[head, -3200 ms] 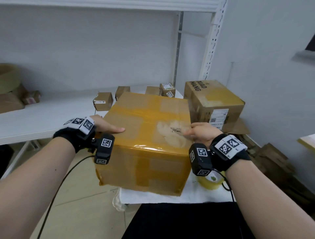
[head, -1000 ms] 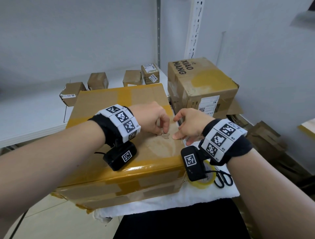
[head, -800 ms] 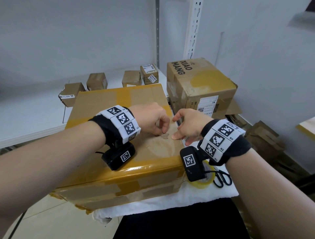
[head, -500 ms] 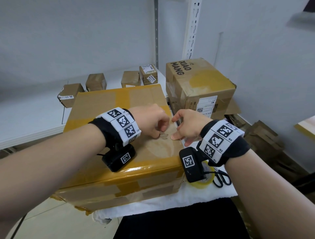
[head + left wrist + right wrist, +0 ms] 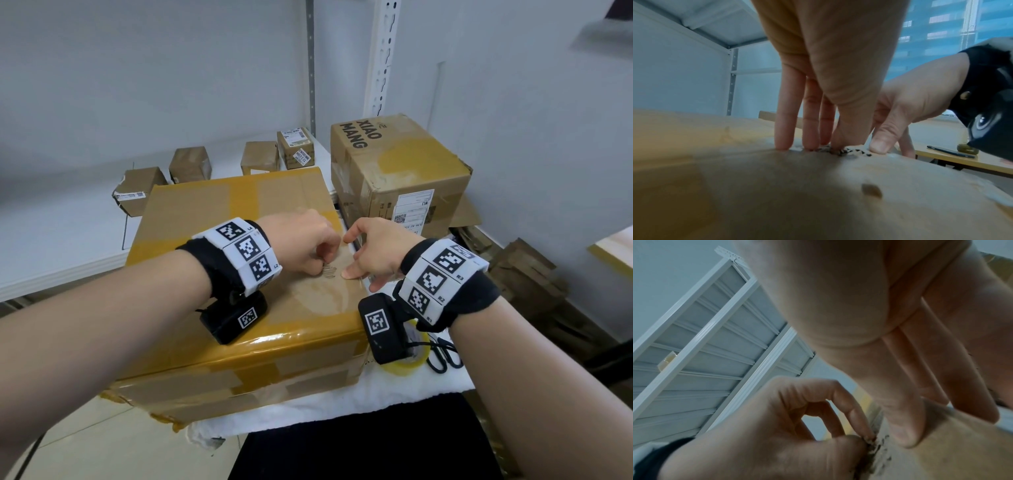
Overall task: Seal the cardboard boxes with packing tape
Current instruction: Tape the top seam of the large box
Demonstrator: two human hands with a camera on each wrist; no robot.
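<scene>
As seen, box [image 5: 219,212] axis away, prob.

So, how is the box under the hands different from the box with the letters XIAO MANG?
The box under the hands is wider and flatter; the XIAO MANG box looks smaller and more cubic. The first has yellowish tape bands over its top and near edge; the second carries printed letters and a white label. Both are brown cardboard, closed.
</scene>
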